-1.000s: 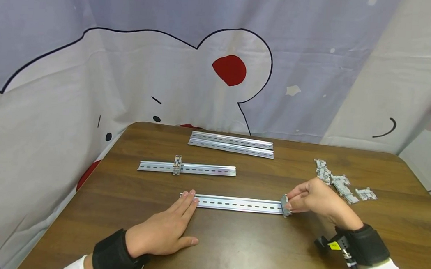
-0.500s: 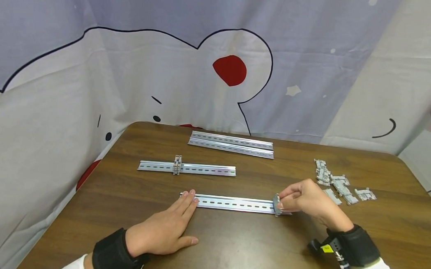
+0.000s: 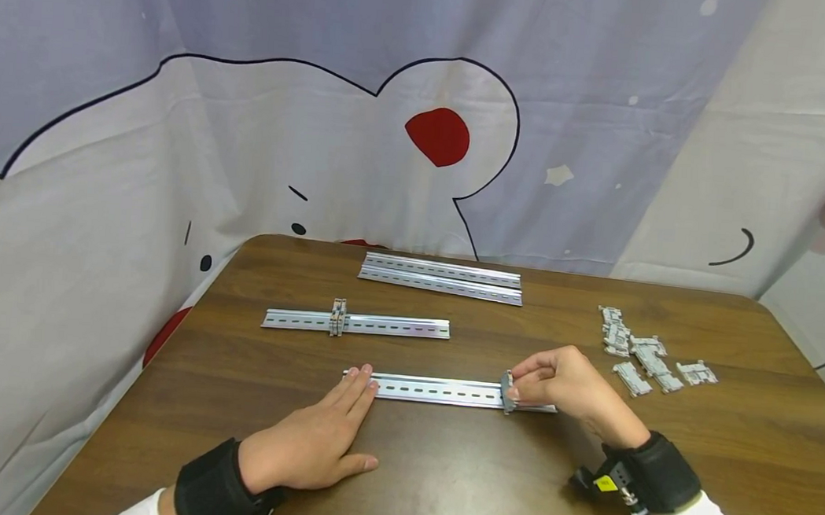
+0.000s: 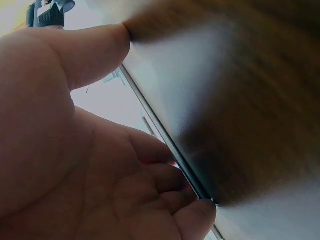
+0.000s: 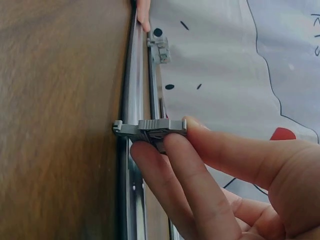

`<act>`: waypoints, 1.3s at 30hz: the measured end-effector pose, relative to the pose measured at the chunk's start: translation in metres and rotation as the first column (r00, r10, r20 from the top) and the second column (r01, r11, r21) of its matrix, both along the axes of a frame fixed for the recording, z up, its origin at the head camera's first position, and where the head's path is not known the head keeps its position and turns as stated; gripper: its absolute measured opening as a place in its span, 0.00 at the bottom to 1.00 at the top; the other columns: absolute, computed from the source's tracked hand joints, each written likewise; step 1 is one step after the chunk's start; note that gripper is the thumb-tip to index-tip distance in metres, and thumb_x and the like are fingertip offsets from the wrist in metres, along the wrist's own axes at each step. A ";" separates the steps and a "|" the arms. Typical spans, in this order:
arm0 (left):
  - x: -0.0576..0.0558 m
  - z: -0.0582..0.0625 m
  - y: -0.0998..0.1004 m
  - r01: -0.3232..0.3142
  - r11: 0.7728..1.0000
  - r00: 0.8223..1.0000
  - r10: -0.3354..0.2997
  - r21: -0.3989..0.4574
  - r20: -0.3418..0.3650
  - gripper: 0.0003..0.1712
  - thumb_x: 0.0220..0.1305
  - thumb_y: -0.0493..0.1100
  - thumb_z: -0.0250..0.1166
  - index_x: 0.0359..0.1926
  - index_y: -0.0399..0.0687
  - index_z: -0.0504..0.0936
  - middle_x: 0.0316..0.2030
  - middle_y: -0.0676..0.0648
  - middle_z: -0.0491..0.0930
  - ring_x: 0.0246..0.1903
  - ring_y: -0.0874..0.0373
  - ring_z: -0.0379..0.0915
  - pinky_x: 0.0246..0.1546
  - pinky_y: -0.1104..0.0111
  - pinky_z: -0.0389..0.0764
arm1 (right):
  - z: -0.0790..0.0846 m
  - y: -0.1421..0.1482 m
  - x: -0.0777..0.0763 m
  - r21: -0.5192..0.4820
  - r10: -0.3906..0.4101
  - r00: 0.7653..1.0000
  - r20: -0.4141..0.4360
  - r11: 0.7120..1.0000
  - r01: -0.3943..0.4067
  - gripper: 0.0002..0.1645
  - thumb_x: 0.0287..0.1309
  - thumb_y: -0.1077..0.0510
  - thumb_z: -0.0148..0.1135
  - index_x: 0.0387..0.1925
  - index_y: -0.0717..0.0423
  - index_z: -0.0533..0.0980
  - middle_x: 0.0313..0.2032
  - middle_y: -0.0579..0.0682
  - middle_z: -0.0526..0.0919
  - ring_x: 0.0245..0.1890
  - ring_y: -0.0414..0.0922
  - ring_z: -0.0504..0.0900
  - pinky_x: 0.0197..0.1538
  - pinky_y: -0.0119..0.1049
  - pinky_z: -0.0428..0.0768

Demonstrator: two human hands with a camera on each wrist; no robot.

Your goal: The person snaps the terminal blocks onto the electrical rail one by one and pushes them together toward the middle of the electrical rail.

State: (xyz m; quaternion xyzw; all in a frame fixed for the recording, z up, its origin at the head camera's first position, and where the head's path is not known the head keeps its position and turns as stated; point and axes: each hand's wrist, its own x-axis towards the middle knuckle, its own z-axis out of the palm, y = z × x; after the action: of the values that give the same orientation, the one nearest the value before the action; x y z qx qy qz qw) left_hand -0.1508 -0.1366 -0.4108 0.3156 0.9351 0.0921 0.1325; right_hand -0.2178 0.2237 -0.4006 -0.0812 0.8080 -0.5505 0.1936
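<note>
A slotted metal DIN rail lies across the middle of the table. My left hand rests on its left end with straight fingers, the thumb lying apart on the wood. Toward the rail's right end, my right hand pinches a grey terminal block between thumb and fingers. In the right wrist view that terminal block sits crosswise over the rail, its grey edge facing the camera. Whether it is latched on cannot be told. The left wrist view has the palm beside the rail's edge.
Behind lies a second rail carrying narrow terminal blocks. Two more rails lie side by side near the table's back edge. Several loose grey terminal blocks are scattered at the right. A printed curtain hangs behind.
My right hand has moved left along the rail with the terminal block, away from the rail's right end. My left hand stays where it was.
</note>
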 end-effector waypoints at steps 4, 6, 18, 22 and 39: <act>0.000 0.000 0.000 0.000 1.000 1.000 0.000 0.001 0.009 0.52 0.68 0.65 0.54 0.75 0.33 0.47 0.75 0.33 0.35 0.75 0.42 0.31 0.71 0.51 0.52 | -0.001 -0.006 0.000 0.002 -0.001 1.000 -0.004 1.000 0.001 0.22 0.50 0.63 0.73 0.44 0.72 0.78 0.35 0.59 0.87 0.35 0.49 0.87 0.42 0.40 0.84; 0.000 0.000 0.000 0.000 1.000 1.000 0.000 0.001 0.006 0.52 0.68 0.65 0.54 0.75 0.33 0.47 0.75 0.33 0.36 0.75 0.42 0.31 0.71 0.51 0.52 | -0.002 -0.009 0.000 -0.002 0.002 1.000 -0.004 1.000 -0.002 0.22 0.50 0.63 0.73 0.44 0.72 0.78 0.35 0.59 0.87 0.35 0.49 0.87 0.42 0.41 0.84; 0.001 0.001 0.000 0.003 1.000 1.000 -0.003 0.016 -0.007 0.51 0.68 0.64 0.55 0.74 0.31 0.48 0.75 0.32 0.37 0.75 0.40 0.33 0.70 0.51 0.54 | -0.007 -0.030 0.000 -0.050 0.006 1.000 0.003 0.999 -0.006 0.23 0.50 0.63 0.73 0.46 0.71 0.78 0.36 0.59 0.87 0.36 0.51 0.87 0.43 0.43 0.84; 0.001 0.000 0.000 0.003 1.000 1.000 -0.003 0.009 -0.003 0.52 0.68 0.64 0.55 0.74 0.32 0.48 0.75 0.32 0.37 0.75 0.41 0.33 0.70 0.51 0.54 | -0.008 -0.036 -0.001 -0.046 0.010 1.000 -0.011 0.999 -0.010 0.22 0.49 0.62 0.73 0.45 0.70 0.78 0.35 0.58 0.87 0.35 0.49 0.86 0.42 0.41 0.84; 0.001 0.000 0.000 0.008 1.000 1.000 -0.008 0.005 -0.004 0.51 0.68 0.65 0.54 0.75 0.33 0.48 0.75 0.33 0.37 0.75 0.41 0.33 0.71 0.52 0.53 | -0.010 -0.071 -0.003 -0.071 0.015 0.999 -0.036 0.997 -0.018 0.19 0.48 0.65 0.73 0.42 0.70 0.78 0.33 0.58 0.85 0.32 0.46 0.85 0.39 0.36 0.84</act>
State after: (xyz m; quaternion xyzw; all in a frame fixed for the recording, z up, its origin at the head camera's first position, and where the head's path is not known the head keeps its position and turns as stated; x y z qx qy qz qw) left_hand -0.1501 -0.1371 -0.4107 0.3198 0.9338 0.0935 0.1302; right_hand -0.2203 0.1531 -0.4104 -0.1045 0.7903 -0.5760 0.1808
